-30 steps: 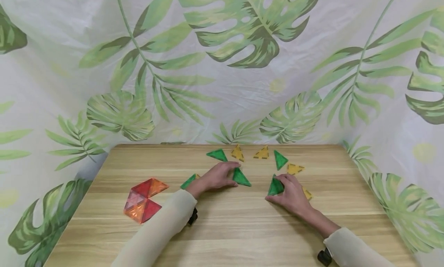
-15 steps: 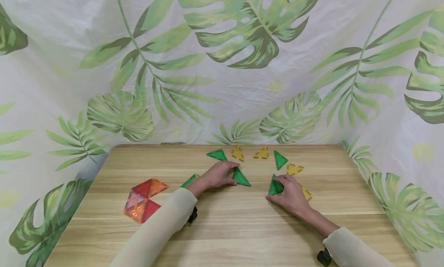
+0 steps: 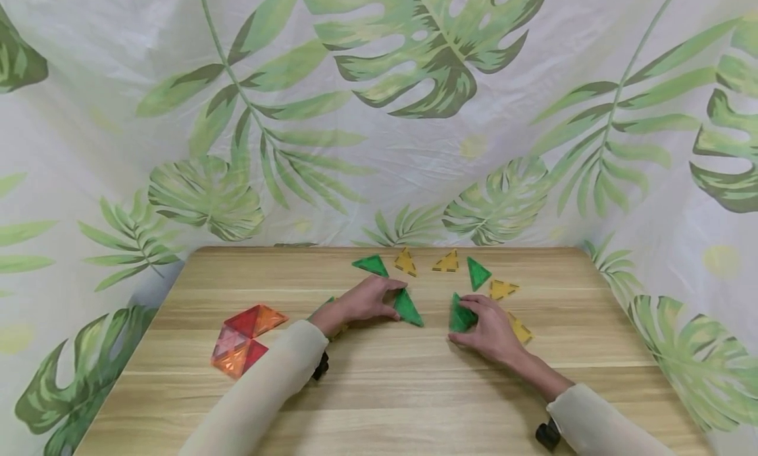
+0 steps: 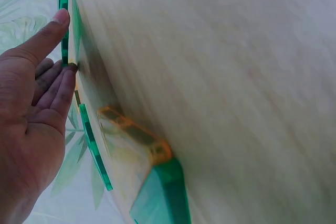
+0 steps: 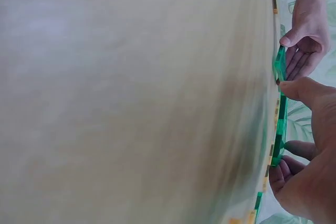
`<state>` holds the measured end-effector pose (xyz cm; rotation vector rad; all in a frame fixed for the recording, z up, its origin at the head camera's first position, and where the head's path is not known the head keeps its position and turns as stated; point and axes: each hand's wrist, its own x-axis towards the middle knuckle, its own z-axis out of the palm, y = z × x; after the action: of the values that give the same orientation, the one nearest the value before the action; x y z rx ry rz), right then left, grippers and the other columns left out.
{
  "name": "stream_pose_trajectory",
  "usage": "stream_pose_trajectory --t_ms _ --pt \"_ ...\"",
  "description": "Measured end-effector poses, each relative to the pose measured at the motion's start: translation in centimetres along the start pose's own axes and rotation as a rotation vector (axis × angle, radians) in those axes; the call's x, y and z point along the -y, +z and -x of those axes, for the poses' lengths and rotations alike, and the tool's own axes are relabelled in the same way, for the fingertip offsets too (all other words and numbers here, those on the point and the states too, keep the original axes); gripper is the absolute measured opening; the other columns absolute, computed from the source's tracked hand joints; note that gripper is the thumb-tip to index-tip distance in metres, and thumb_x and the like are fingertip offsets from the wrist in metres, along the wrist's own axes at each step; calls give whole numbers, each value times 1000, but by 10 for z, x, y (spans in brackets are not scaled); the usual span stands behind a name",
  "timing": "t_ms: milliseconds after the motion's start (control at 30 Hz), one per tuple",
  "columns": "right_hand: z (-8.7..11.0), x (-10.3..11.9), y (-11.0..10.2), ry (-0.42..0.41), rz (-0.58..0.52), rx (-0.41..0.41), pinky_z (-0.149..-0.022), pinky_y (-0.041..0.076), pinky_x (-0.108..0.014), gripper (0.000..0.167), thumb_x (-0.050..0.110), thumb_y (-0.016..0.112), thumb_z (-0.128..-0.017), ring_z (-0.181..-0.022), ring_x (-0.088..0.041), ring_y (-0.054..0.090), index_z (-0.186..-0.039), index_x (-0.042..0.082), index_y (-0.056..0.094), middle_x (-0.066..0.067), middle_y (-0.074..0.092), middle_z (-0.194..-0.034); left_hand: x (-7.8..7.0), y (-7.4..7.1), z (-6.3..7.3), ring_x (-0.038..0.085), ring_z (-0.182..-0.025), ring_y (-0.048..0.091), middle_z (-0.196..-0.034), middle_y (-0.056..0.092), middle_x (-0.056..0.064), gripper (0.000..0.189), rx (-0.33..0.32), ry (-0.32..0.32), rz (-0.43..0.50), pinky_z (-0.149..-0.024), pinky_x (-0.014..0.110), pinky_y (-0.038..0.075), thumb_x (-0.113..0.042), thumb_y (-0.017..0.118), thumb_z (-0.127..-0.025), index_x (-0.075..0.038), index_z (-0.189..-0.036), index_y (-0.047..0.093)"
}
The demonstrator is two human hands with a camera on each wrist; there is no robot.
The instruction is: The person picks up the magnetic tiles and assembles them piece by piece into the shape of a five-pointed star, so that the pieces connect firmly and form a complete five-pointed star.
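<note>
Between thumb and fingers, my left hand point(image 3: 367, 300) pinches a green translucent triangular magnetic tile point(image 3: 407, 309) over the middle of the table. To its right, my right hand point(image 3: 488, 329) grips a second green triangular tile point(image 3: 460, 318) by its ends. A gap separates these two tiles in the head view. The left wrist view shows the left thumb and fingertips on the edge of its green tile point(image 4: 65, 35). Seen from the right wrist, the right-hand tile point(image 5: 282, 124) stands edge-on, apparently just off the tabletop.
Red and orange triangles form a partial hexagon point(image 3: 233, 343) at the left. Loose green tiles point(image 3: 371, 264) point(image 3: 478, 274) and yellow tiles point(image 3: 405, 262) point(image 3: 447, 261) point(image 3: 504, 289) lie along the back and right. Another yellow tile point(image 3: 522, 329) sits beside the right hand. Green and yellow tiles are partly hidden behind the left wrist.
My right hand has moved left with its green tile, narrowing the gap. My left hand has shifted slightly left, and its tile has turned a little, its lower corner nearer me.
</note>
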<state>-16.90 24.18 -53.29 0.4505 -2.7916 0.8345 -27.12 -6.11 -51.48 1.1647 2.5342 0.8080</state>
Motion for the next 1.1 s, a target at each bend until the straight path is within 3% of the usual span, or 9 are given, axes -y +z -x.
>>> stream_pose_trajectory --t_ms 400,633,1100 --pt "-18 18 6 -87 -77 99 -106 52 -55 68 27 97 -74 -129 -37 60 -131 -1 72 -15 66 -139 5 -12 16 25 -140 57 -151 60 15 73 88 4 102 -115 39 48 -17 88 -89 3 -151 55" --pt "-27 28 18 -173 -114 134 -105 53 -53 69 26 98 -74 -128 -35 61 -131 -2 71 -14 66 -139 15 -16 27 28 -138 59 -149 61 17 71 100 15 138 -113 39 50 -14 89 -88 4 -148 57" --pt "-47 52 43 -171 -138 192 -107 52 -51 69 30 96 -77 -128 -35 61 -132 -3 71 -16 67 -137 24 -28 29 27 -140 57 -151 59 16 71 155 26 107 -113 37 49 -12 88 -89 3 -150 55"
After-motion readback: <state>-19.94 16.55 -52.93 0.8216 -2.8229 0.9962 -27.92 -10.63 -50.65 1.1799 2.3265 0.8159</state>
